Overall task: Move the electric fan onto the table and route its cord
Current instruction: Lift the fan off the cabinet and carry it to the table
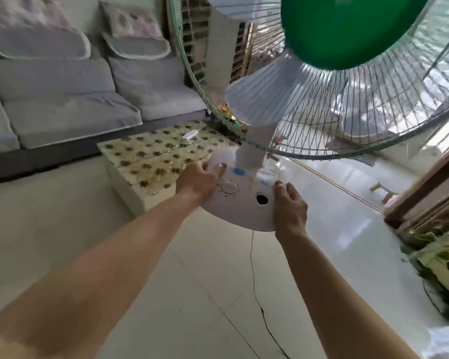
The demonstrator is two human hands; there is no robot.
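White fan base (240, 203) gripped by left hand (198, 181) and right hand (290, 208); cord (253, 270) dangles.

1. Bright daylight from beyond and right of the hands (244, 193), glaring off the glossy floor (335, 229).
2. Soft, faint shadows only.
3. Strong wide-angle bending at the edges; forearms stretched.
4. Slight motion blur and compression smear on the fan (335, 81) above the hands.
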